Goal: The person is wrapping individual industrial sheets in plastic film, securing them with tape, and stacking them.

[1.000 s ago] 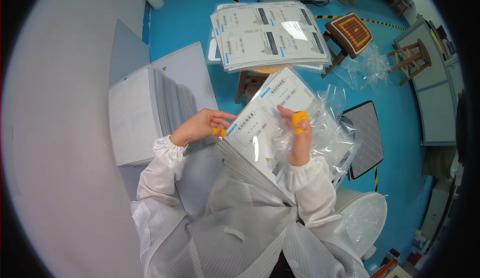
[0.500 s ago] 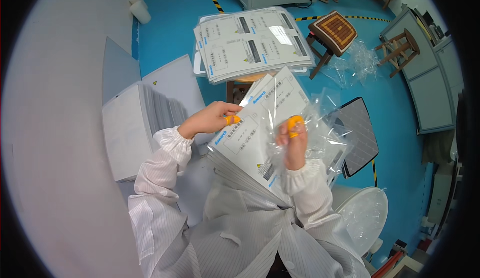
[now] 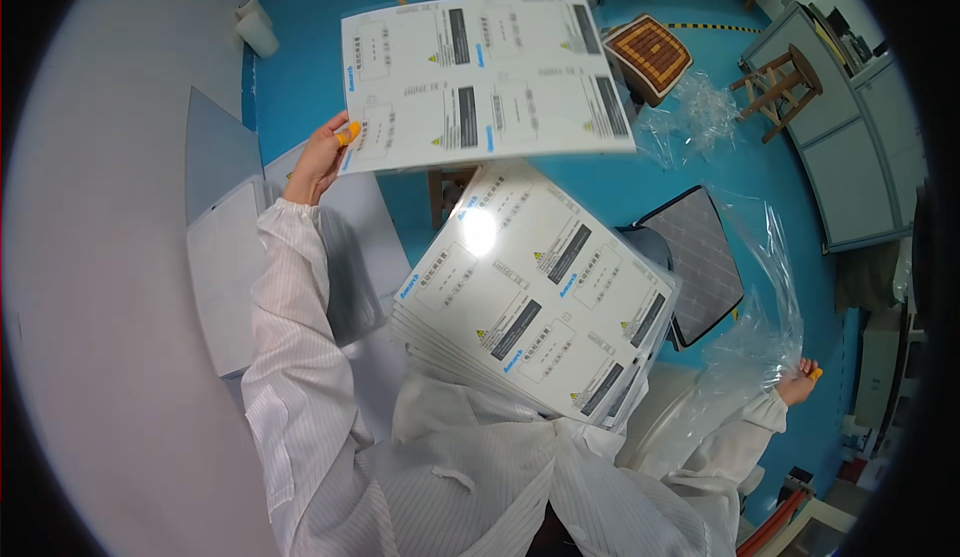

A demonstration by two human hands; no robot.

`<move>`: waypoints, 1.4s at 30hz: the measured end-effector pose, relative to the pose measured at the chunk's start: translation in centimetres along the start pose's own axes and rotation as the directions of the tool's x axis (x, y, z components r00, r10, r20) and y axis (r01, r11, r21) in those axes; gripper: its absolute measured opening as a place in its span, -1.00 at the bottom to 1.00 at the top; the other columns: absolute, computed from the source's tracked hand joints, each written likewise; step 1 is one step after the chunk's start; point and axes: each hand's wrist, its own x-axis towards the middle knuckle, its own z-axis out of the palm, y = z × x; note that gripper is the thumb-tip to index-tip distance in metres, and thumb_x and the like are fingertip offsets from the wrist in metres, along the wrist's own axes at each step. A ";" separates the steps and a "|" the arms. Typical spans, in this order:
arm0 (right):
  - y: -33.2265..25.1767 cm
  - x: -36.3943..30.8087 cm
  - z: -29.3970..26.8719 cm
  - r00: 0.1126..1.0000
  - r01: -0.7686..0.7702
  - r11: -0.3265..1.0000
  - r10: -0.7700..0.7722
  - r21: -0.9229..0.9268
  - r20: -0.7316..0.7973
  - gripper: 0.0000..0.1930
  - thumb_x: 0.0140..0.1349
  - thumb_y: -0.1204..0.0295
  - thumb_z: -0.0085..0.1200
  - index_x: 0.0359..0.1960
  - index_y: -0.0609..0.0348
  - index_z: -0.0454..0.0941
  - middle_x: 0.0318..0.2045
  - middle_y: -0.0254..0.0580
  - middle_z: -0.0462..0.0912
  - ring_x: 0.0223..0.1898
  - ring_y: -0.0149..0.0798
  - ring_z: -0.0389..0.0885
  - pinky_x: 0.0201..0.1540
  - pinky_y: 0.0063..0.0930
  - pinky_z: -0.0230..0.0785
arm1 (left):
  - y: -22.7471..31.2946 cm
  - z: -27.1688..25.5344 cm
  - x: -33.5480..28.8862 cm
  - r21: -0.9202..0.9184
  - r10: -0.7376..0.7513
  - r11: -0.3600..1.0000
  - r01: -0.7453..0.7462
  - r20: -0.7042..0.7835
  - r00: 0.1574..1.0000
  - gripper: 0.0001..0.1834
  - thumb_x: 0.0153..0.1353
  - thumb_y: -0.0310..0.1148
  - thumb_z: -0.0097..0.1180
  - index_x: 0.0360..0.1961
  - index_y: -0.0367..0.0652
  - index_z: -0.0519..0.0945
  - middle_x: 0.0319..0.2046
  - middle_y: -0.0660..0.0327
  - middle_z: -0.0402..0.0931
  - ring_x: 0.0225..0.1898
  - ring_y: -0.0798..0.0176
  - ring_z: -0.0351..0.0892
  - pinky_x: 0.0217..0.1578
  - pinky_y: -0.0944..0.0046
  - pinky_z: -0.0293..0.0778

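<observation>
My left hand (image 3: 322, 157), with an orange finger cot on its thumb, is closed on the near left corner of a printed label sheet (image 3: 520, 82). That sheet is held out over the far stool and covers the sheets there. Far out to the right, my right hand (image 3: 797, 383), also wearing an orange finger cot, grips a crumpled clear plastic film (image 3: 765, 327) that trails upward and down toward the bin. On my lap lies a fanned stack of printed label sheets (image 3: 540, 292), white with blue, black and yellow marks; its top sheet reflects a bright glare.
A thick stack of white sheets (image 3: 222, 277) stands on the left beside a grey-white board (image 3: 345, 192). To the right are a grey-cushioned chair (image 3: 695, 262) and a white round bin (image 3: 660, 412). Beyond lie a cushioned stool (image 3: 650, 57), loose film (image 3: 695, 122) and a wooden stool (image 3: 780, 87).
My left hand has carried a sheet from the lap stack up and away over the far stool. My right hand has swung far right, pulling the clear film off the stack.
</observation>
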 end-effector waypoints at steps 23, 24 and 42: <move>-2.2 -17.0 12.4 0.788 0.405 0.888 -0.217 -0.220 0.576 -0.79 0.31 0.29 -0.08 -0.36 0.16 0.31 -0.51 -0.32 0.39 -0.63 -0.57 0.21 -0.56 -0.75 0.08 | -4.3 -0.3 1.7 0.976 0.568 0.218 -0.030 -0.102 0.817 -0.49 -0.07 -0.27 0.26 -0.06 -0.28 0.52 -0.29 0.00 0.54 -0.28 0.03 0.51 -0.25 0.19 0.41; -1.9 -17.2 12.8 0.786 0.401 0.890 -0.214 -0.216 0.580 -0.79 0.31 0.29 -0.08 -0.36 0.16 0.31 -0.51 -0.32 0.39 -0.63 -0.57 0.21 -0.56 -0.75 0.08 | -4.9 -2.1 2.2 0.960 0.528 0.279 0.016 -0.168 0.833 -0.52 -0.04 -0.30 0.22 -0.06 -0.30 0.52 -0.29 0.01 0.54 -0.30 0.07 0.52 -0.26 0.21 0.41; -0.5 -19.1 13.4 0.814 0.352 0.906 -0.173 -0.233 0.555 -0.73 0.24 0.21 0.02 -0.29 0.16 0.34 -0.53 -0.33 0.41 -0.64 -0.55 0.27 -0.62 -0.75 0.04 | -2.4 -2.6 6.5 0.666 0.049 0.713 0.221 -0.361 0.931 -0.70 0.11 -0.32 0.11 -0.18 -0.28 0.57 -0.33 0.19 0.54 -0.31 0.34 0.47 -0.29 0.37 0.38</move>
